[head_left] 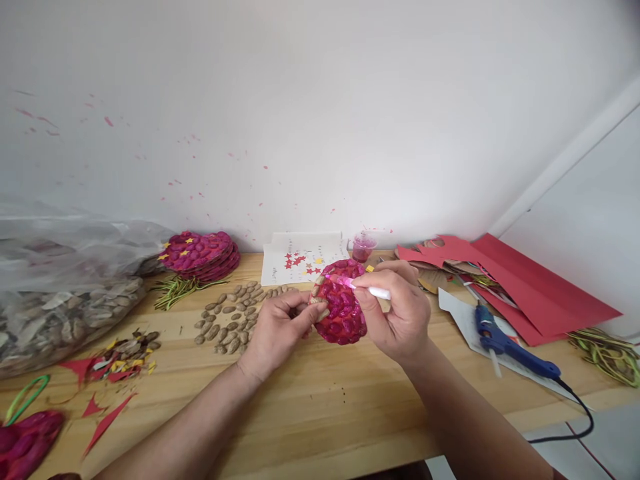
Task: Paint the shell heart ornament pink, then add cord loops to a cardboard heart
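My left hand (285,321) pinches the left edge of a round ornament (343,310) covered in peanut shells. Most of its shells are painted magenta; a few at the left edge near my thumb are bare tan. In my right hand (400,310) is a paintbrush (377,292) with a white handle, its pink-coated end against the upper left of the ornament. Loose peanut shells (233,317) lie on the table left of my left hand. A clear cup (363,248) with pink paint stands behind the ornament.
Left are a stack of magenta discs (205,257), a plastic bag of peanut shells (65,313) and paper scraps (120,360). Paper stars lie on a white sheet (275,250) at the back. Right are red paper (540,287) and a corded blue glue gun (515,347).
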Tool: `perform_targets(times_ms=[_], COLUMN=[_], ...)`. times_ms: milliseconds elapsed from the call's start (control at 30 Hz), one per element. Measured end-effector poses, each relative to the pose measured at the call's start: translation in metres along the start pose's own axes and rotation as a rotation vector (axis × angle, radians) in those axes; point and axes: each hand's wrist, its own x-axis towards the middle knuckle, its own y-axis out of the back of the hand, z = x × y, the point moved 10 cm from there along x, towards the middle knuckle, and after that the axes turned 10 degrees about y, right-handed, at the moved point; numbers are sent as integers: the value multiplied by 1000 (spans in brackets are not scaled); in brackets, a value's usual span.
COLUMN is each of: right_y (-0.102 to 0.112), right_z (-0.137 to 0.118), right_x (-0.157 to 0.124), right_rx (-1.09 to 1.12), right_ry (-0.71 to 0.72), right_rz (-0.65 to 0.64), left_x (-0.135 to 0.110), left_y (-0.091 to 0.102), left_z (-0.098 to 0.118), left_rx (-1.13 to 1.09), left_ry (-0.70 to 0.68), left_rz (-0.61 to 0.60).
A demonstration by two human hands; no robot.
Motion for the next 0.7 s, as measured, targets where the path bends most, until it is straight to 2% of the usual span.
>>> perform_targets(times_ms=[233, 500, 700], right_y=[4, 5, 0], right_z=[4, 7, 9], right_x=[0, -1, -1], right_rx=[8, -5, 30], right_ry=[-9, -31, -41], right_rz=[23, 25, -17], left_x=[0, 0, 1], left_y=[-1, -2, -1], left_z=[4, -3, -2], left_rx=[-14, -23, -24], left_ry=[22, 60, 54], left_rz=[-12, -20, -20])
